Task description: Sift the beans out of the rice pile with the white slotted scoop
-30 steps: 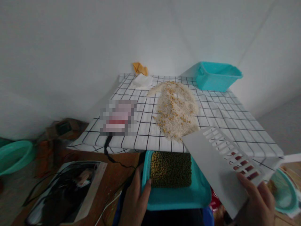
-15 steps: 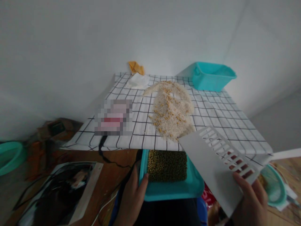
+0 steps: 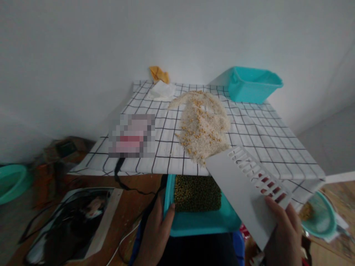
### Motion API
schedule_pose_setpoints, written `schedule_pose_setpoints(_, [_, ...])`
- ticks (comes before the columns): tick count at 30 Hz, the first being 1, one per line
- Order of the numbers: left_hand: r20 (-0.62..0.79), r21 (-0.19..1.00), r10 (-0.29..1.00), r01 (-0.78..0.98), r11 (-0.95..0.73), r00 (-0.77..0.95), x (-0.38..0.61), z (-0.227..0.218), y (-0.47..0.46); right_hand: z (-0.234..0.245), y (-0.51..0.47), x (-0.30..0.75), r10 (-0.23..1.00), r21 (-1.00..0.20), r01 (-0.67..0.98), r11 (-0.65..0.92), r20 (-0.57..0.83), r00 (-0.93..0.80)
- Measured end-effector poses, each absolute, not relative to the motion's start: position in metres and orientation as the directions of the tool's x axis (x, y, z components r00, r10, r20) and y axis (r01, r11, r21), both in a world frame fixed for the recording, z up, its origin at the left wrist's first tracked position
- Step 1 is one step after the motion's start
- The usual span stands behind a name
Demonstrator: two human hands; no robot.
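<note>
White walls stand behind a table under a checked cloth (image 3: pixel 257 136). My left hand (image 3: pixel 155 232) is closed on the left rim of a teal tray (image 3: pixel 202 223), thumb on top, the other fingers hidden beneath. The tray sits just below the cloth's near edge, with green beans (image 3: pixel 197 193) heaped at its far end. My right hand (image 3: pixel 283 236), right of the tray, grips the near end of a slotted white board (image 3: pixel 241 188), thumb on its face. The board slants up over the tray's right side onto the cloth. Beyond the tray lies a pile (image 3: pixel 203 123) of rice mixed with yellow grains, its near tip just beside the board's far corner.

As I judge it, one hand holds the tray by one side, so it could tip and spill beans. Grain pushed off the cloth could also miss the tray.
</note>
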State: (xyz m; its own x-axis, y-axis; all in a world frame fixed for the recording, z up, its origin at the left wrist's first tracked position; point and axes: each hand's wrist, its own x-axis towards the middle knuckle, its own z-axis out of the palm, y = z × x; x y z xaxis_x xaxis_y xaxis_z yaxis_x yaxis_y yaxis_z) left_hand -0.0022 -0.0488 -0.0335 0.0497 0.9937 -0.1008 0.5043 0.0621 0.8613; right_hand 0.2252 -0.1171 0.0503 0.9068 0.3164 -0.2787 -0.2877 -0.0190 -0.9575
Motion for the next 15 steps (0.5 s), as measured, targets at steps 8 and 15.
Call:
schedule_pose_setpoints(8, [-0.149,0.888,0.988,0.444,0.121,0.029,-0.003,-0.038,-0.050,0.045,-0.120,0.233,0.225,-0.943,-0.331,0.021,-0.318,0.921])
schedule_pose_setpoints(15, [-0.182,0.861,0.973,0.501,0.088,0.142,-0.012,-0.033,-0.044,0.049,-0.123,0.238,0.252,-0.978,-0.205,0.024,-0.193,0.948])
